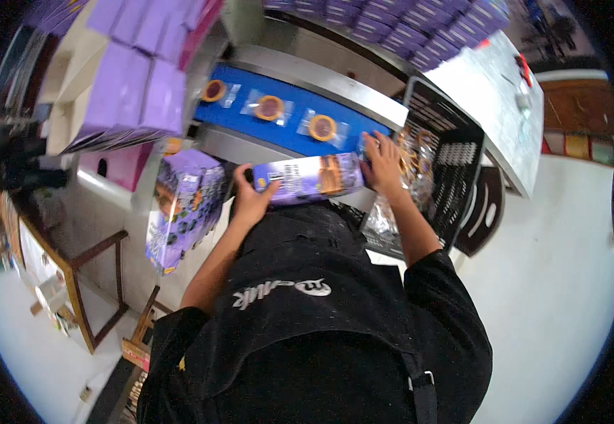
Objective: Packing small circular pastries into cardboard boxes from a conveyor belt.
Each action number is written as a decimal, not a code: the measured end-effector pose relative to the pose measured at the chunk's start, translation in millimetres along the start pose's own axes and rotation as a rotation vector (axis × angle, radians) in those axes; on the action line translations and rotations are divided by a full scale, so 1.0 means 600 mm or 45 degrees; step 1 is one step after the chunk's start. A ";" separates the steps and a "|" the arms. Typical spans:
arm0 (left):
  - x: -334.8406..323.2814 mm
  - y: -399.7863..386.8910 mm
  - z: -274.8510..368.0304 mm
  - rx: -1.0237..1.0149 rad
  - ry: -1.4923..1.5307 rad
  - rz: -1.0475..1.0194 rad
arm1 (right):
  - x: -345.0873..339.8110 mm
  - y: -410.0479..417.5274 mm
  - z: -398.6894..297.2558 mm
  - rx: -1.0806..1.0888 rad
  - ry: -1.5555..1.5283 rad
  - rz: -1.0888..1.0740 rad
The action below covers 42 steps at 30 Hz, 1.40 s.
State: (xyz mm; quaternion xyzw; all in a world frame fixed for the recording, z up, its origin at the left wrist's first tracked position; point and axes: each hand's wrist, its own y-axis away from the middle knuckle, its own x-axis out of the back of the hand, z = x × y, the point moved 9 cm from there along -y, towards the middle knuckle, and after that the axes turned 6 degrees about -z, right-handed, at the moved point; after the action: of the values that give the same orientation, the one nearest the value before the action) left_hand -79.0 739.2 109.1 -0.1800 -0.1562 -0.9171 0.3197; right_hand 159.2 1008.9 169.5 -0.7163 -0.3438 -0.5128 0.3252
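My left hand (253, 197) grips the left end of a purple cardboard box (309, 177) that bears writing and a picture of stacked biscuits. The box lies on its side in front of my black apron. At its right end is my right hand (382, 159), fingers bent over the end of a blue conveyor belt (285, 135); whether they hold a packet cannot be told. Round filled tarts in clear wrappers lie spaced along the belt, one (321, 127) nearest my right hand, another (269, 107) in the middle and one (214, 90) at the left.
A black plastic crate (458, 159) with many wrapped tarts (415, 159) stands at the right, beside a white-topped table (503, 90). More purple boxes (182, 206) stand at my left, with stacked ones (132, 85) above. Further purple boxes (391, 26) line the far side behind the belt's metal edge.
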 end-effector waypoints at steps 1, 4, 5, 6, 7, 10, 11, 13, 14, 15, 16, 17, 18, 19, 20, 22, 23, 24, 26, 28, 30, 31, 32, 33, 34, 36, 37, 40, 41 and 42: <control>-0.008 -0.003 0.037 0.070 0.099 -0.137 | -0.039 -0.005 0.058 -0.162 0.025 -0.124; 0.051 0.038 0.132 0.317 0.495 -0.322 | -0.065 -0.024 0.100 -0.200 -0.003 0.013; 0.088 0.059 0.158 0.301 0.654 -0.296 | -0.044 -0.037 0.058 -0.030 0.010 0.020; 0.152 0.084 0.182 0.176 0.390 -0.185 | -0.035 -0.047 0.023 0.035 -0.008 -0.090; 0.214 0.119 0.190 0.144 0.294 -0.025 | -0.017 -0.059 -0.018 0.129 0.054 -0.095; 0.378 0.245 0.147 0.562 0.521 0.404 | -0.022 -0.070 -0.049 0.204 0.154 -0.107; 0.433 0.286 0.116 0.592 0.408 0.521 | -0.050 -0.071 -0.022 0.100 0.145 -0.122; 0.450 0.308 0.088 0.737 0.406 0.732 | -0.064 -0.086 0.003 -0.043 0.003 -0.085; 0.457 0.323 0.042 0.898 0.218 0.795 | -0.064 -0.097 -0.016 -0.029 -0.002 -0.098; 0.442 0.333 -0.010 0.996 0.071 0.900 | -0.063 -0.118 -0.052 0.067 0.005 -0.090; 0.425 0.323 -0.034 0.947 -0.056 0.954 | -0.061 -0.137 -0.085 0.147 0.014 -0.081; 0.418 0.299 -0.022 0.823 -0.039 1.024 | -0.057 -0.144 -0.118 0.238 0.057 -0.081; 0.416 0.282 -0.005 0.696 -0.016 1.094 | -0.058 -0.140 -0.123 0.241 0.068 -0.088; 0.414 0.274 0.005 0.702 -0.003 1.100 | -0.070 -0.141 -0.115 0.193 0.125 -0.145; 0.422 0.247 0.078 0.419 -0.595 1.053 | -0.081 -0.143 -0.107 0.144 0.183 -0.199; 0.398 0.203 0.171 0.120 -1.156 0.981 | -0.091 -0.162 -0.096 0.115 0.117 -0.175; 0.366 0.160 0.181 0.138 -1.221 0.587 | -0.098 -0.169 -0.090 0.067 0.034 -0.159; 0.329 0.139 0.174 0.161 -1.271 0.188 | -0.101 -0.173 -0.092 0.022 -0.057 -0.150; 0.317 0.133 0.169 0.139 -1.343 0.222 | -0.089 -0.192 -0.152 0.152 0.056 -0.131; 0.321 0.109 0.160 0.237 -1.429 0.192 | -0.096 -0.210 -0.195 0.276 0.195 -0.171; 0.313 0.101 0.153 0.263 -1.449 0.200 | -0.135 -0.240 -0.174 0.166 0.191 -0.315; 0.308 0.103 0.159 0.289 -1.470 0.180 | -0.124 -0.251 -0.177 0.123 0.030 -0.219; 0.313 0.099 0.169 0.281 -1.478 0.178 | -0.116 -0.262 -0.183 0.082 -0.131 -0.123; 0.321 0.094 0.181 0.310 -1.408 0.082 | -0.107 -0.280 -0.224 0.171 -0.043 -0.130; 0.327 0.085 0.193 0.320 -1.333 -0.014 | -0.112 -0.284 -0.227 0.167 -0.040 -0.128; 0.361 0.079 0.221 0.177 -1.095 -0.111 | -0.128 -0.291 -0.260 0.366 0.164 -0.067; 0.382 0.073 0.245 0.034 -0.853 -0.205 | -0.148 -0.300 -0.240 0.308 0.134 -0.128; 0.508 0.013 0.342 0.183 -0.252 0.031 | -0.153 -0.332 -0.218 0.067 -0.014 -0.238; 0.554 -0.014 0.386 0.025 -0.162 0.352 | -0.135 -0.346 -0.236 0.069 -0.058 -0.244; 0.604 -0.054 0.422 -0.177 -0.419 0.473 | -0.137 -0.350 -0.247 0.069 -0.052 -0.240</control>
State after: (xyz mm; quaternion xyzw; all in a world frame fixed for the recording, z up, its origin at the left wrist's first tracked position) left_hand -306.4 672.7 483.8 -0.3740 -0.1071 -0.8094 0.4399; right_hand -109.8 990.4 153.2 -0.6820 -0.4300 -0.5169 0.2876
